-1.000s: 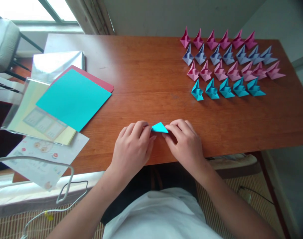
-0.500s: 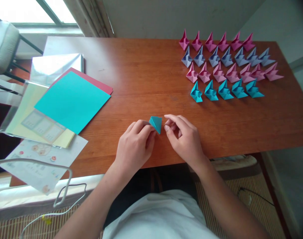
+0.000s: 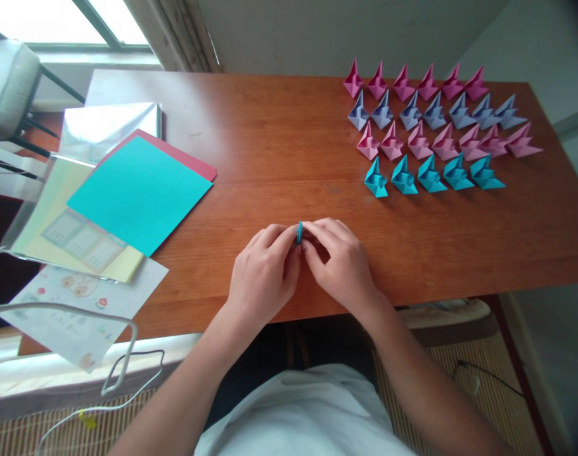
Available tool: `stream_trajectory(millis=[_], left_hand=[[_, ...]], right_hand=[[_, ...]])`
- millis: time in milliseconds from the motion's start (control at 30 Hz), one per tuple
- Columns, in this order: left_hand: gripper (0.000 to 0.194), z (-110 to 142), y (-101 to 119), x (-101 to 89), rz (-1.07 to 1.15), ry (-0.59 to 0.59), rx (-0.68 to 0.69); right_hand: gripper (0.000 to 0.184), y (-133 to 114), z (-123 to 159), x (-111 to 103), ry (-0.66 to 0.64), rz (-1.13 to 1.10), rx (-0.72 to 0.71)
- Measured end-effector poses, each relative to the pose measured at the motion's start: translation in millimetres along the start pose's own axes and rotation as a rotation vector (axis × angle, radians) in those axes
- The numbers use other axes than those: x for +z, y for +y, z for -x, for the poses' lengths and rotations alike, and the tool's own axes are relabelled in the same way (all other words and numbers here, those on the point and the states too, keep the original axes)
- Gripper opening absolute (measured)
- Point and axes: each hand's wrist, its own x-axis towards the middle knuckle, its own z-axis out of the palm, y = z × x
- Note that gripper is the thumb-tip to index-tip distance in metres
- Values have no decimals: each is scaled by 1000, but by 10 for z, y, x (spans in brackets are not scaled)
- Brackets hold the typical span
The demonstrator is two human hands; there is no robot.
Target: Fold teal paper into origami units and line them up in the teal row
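Turquoise folded paper is pinched edge-up between the fingertips of both hands, near the front edge of the wooden table. By size, the table is followed by the turquoise sheets, then the left hand and right hand, both closed on the small piece.

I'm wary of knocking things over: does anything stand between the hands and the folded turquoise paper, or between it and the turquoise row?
Nothing separates the left hand or right hand from the folded paper. Toward the turquoise row, only the right hand's fingers intervene.
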Motion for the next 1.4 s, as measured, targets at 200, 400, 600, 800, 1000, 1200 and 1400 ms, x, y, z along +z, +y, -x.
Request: stream_trajectory(millis=[200,400,600,800,1000,1200,1400], left_hand=[[29,5,14,-21,100,15,-37],[29,4,0,-7,190,43,-45],[27,6,-15,13,222,41,-46],[27,2,-9,28,390,95,-149],[15,-29,12,-3,788,68,-269],[15,-48,24,6,840,95,-302],[11,-52,29,-15,823,99,-316]], right_hand=[[29,-53,9,-11,6,-74,7],[31,-74,14,-22,27,-121,20],[33,-88,27,-33,28,-151,45],[32,-114,48,-30,63,-190,19],[24,-149,24,-56,123,-248,18],[18,-183,28,-20,186,-270,100],[18,-222,60,-26,171,-272,84]])
